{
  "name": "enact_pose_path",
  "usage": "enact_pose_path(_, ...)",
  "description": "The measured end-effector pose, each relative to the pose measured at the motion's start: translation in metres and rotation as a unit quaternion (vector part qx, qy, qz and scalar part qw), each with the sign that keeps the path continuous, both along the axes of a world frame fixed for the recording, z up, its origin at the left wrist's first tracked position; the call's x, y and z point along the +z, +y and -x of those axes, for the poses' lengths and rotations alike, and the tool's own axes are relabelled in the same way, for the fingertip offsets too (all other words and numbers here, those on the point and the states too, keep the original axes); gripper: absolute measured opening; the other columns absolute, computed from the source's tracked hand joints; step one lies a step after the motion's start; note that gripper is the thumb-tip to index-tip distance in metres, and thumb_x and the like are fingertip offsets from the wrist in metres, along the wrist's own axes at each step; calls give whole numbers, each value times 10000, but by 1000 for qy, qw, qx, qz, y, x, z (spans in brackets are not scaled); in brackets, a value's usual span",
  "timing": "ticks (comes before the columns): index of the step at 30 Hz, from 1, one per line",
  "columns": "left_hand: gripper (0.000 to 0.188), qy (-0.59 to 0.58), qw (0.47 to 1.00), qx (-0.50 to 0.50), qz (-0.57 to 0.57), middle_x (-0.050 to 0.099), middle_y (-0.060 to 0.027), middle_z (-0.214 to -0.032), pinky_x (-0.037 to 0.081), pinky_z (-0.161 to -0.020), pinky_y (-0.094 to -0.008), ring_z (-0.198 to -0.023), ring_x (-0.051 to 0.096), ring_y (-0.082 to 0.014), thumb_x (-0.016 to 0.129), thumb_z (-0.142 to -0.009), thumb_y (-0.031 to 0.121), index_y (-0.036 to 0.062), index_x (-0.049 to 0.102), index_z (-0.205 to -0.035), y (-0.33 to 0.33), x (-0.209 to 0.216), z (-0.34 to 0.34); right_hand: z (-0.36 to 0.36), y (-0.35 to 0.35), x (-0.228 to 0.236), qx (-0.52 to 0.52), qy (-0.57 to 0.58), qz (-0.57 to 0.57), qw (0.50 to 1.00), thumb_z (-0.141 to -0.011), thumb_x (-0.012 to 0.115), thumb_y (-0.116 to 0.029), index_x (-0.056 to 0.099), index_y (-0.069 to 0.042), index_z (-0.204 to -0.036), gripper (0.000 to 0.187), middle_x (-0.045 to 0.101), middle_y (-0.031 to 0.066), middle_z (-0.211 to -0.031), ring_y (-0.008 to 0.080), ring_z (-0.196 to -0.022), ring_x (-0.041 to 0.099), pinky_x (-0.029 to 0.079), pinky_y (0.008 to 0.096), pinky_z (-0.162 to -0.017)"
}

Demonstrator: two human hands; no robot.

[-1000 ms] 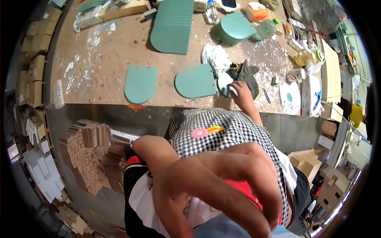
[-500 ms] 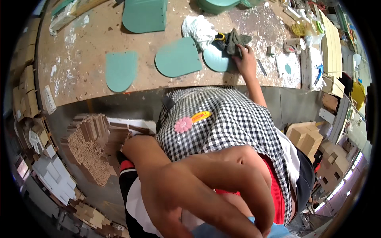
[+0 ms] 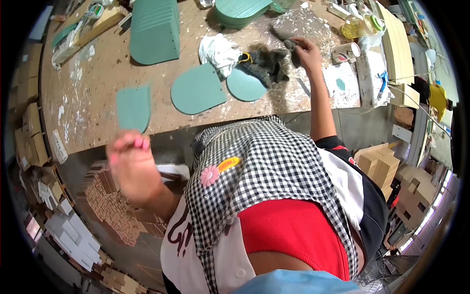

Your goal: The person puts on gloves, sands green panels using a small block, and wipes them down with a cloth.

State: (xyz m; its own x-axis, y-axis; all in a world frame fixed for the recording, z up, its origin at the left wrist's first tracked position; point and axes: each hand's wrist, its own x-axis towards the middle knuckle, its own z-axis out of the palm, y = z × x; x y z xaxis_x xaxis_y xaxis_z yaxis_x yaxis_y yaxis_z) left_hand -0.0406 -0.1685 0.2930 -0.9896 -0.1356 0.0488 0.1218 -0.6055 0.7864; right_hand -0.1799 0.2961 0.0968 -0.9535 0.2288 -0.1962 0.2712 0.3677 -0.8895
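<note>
My right hand (image 3: 308,53) is above the workbench, its fingers closed on a dark grey work glove (image 3: 292,49). A second dark glove (image 3: 267,66), with a yellow-edged cuff, lies beside it. That one partly covers a round-ended green panel (image 3: 244,85). A crumpled white cloth (image 3: 219,53) sits to its left. My left hand (image 3: 134,166) is raised in front of the bench edge, blurred, its fingers loosely bent and apart with nothing seen in them. Just beyond it lies another green panel (image 3: 133,105); a larger one (image 3: 197,89) rests between that and the cloth.
Stacked green panels (image 3: 155,36) and round green pieces (image 3: 240,12) stand at the back of the paint-spattered workbench (image 3: 83,110). On the right are a paper cup (image 3: 345,52) and a yellow-liquid bottle (image 3: 350,30). Brown stacked pieces (image 3: 115,210) are below the bench on the left.
My left arm has uncrossed from my body and swung out to the left. My right hand has moved away from me, drawing one glove off the other. The view has shifted slightly.
</note>
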Motion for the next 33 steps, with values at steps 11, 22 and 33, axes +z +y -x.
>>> enact_pose_path(11,454,-180,950,-173,187,637,-124,-1251,441,-1010,-310,-1134,591,-163,649,-993,160,-60,497,-1359,112,-164,81,-28,-134,44,157,-184,507,827,-948,662,-97,612,-49,-1193,255,685,0,-1059,93,-923,644,538,253,-829)
enact_pose_path(22,336,-139,966,-62,209,649,-97,-1172,522,-817,-315,-1012,613,-139,656,-987,140,-15,536,-1259,89,-174,81,-19,-178,68,151,-58,220,962,-935,730,-214,604,17,-1137,331,663,14,-762,68,-544,590,431,229,-458)
enact_pose_path(33,616,-84,982,-58,159,589,-126,-1315,483,-989,-285,-1173,587,-184,659,-929,-16,-7,386,-1481,60,-174,43,-18,-234,68,109,9,332,937,-929,741,-187,474,4,-1326,515,630,90,-1049,159,-926,653,565,260,-770)
